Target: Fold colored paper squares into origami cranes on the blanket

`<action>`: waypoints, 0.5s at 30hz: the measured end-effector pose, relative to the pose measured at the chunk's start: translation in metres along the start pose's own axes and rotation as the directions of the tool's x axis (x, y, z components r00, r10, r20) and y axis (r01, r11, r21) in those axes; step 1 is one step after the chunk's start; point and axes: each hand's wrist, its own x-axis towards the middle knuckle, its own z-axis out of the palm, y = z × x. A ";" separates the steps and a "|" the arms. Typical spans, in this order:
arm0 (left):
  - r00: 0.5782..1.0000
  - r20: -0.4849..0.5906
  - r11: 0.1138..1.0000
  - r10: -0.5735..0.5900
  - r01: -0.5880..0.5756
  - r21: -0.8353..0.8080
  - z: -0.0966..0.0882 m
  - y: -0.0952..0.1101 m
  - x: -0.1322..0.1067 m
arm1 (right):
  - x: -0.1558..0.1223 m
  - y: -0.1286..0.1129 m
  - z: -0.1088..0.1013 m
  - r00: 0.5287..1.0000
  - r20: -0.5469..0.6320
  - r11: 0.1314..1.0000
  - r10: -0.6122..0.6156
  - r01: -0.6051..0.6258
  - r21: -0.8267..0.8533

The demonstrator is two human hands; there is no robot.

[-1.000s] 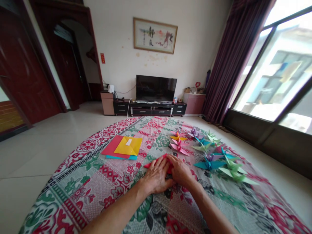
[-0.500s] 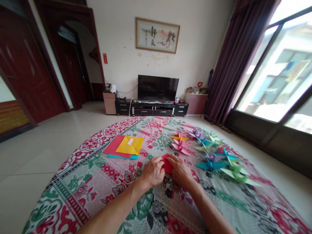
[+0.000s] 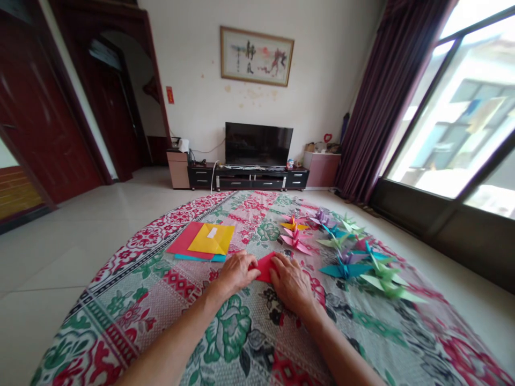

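Red paper (image 3: pixel 265 266): matte, thin, folded to a flat, sharp-edged pointed shape. It lies on the floral cloth (image 3: pixel 161 300) between the two hands, near the middle of the cloth.

Left hand (image 3: pixel 237 271): fingers curled in, pinching the paper's left edge. Right hand (image 3: pixel 290 281): spread flat, palm down, fingertips pressing the paper's right edge against the cloth.

Stack of square sheets (image 3: pixel 203 241) to the left beyond the hands: yellow on top, with a small white slip on it, then red and teal beneath, slightly fanned.

Paper cranes to the right, in loose rows, crisp creases, wings out: pink crane (image 3: pixel 295 241), yellow crane (image 3: pixel 293 225), purple crane (image 3: pixel 321 218), teal crane (image 3: pixel 341 268), green crane (image 3: pixel 386 279).

The cloth is woven, with red, green and grey flower print, spread over a pale glossy tiled floor (image 3: pixel 60 252).

Room: dark television (image 3: pixel 258 145) on a low black cabinet (image 3: pixel 257 179) with drawers shut. Framed calligraphy (image 3: pixel 256 56) hangs above on a white wall. Plum curtain (image 3: pixel 378 107) beside a large window (image 3: pixel 462 118). Dark red wooden doors (image 3: pixel 44 123) on the left.
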 end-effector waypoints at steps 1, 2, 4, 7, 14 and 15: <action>1.000 -0.001 1.000 -0.012 0.012 0.017 0.000 0.001 -0.001 | 0.000 0.000 0.000 1.000 0.002 1.000 0.006 -0.006 -0.001; 1.000 -0.005 0.999 -0.022 0.023 0.038 0.000 0.002 -0.002 | 0.000 0.000 0.000 1.000 0.003 1.000 0.014 -0.014 -0.001; 0.999 -0.020 0.995 -0.047 0.048 0.091 0.000 0.004 -0.003 | 0.000 -0.001 0.001 1.000 0.004 1.000 0.026 -0.026 -0.003; 0.997 -0.018 0.987 -0.074 0.076 0.142 0.002 0.008 -0.004 | 0.000 -0.002 0.001 0.999 0.002 0.999 0.032 -0.032 -0.005; 0.998 0.039 0.991 -0.048 0.043 0.126 -0.004 0.004 -0.004 | -0.001 -0.003 -0.001 1.000 0.015 0.999 0.027 -0.027 0.016; 0.998 0.052 0.992 -0.044 0.038 0.119 -0.006 0.003 -0.004 | -0.001 -0.003 -0.001 1.000 0.019 1.000 0.023 -0.023 0.015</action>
